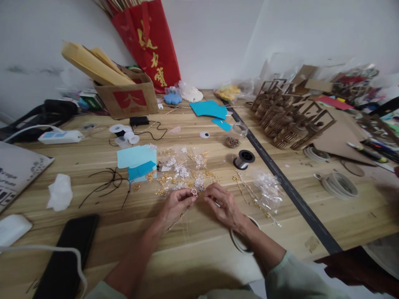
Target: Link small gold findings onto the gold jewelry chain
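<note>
At the center of the frame, just below scattered gold and silver beads (181, 171) on a wooden tabletop (131, 265), the left hand (177, 203) pinches a small ring-shaped piece (194, 192) between thumb and fingertips. The right hand (222, 205) is close beside it, fingers curled nearly together; whether it grips anything is unclear. A wire spool (244, 159) stands right of center; a black phone (68, 253) lies lower left.

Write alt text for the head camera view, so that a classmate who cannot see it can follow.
Over a wooden table, a left hand pinches a small ring-shaped piece, with a right hand close beside it. Just beyond lie tiny gold and silver-coloured pieces; a spool stands to the right, and a black phone lies at left.
</note>
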The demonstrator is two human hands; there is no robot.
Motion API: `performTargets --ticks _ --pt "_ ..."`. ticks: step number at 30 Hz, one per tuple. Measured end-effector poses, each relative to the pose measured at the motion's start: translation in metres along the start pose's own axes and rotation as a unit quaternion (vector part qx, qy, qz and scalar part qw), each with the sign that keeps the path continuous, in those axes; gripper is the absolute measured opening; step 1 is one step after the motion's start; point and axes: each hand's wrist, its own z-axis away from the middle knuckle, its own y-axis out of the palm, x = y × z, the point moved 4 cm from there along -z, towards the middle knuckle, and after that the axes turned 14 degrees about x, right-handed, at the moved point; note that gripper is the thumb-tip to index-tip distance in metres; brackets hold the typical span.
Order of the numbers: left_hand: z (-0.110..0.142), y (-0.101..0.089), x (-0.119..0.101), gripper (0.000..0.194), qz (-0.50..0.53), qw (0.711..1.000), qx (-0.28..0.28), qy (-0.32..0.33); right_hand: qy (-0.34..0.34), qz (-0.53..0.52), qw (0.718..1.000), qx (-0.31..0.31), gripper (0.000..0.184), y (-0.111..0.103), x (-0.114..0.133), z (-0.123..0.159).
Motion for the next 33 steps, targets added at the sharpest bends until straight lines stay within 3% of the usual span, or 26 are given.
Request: performTargets --ticks 11,19,27,33 --pt "0.004 0.0 -0.008 0.028 0.001 1.0 -0.024 0.011 0.028 -0.069 0.997 -0.015 0.013 0.001 -0.004 0.0" --pt "0.001 0.001 -0.001 0.028 -0.007 0.999 -0.04 0.019 0.071 -0.116 0.991 -0.005 0.017 0.005 -0.009 0.001" --pt "0.004 0.005 -0.01 0.014 -0.084 0.996 -0.006 0.034 0.126 -0.181 0.975 0.005 0.017 0.008 -0.018 0.003" --pt "0.005 0.007 -0.013 0.012 -0.113 0.992 -0.021 0.051 0.125 -0.194 0.973 0.007 0.017 0.007 -0.016 0.002"
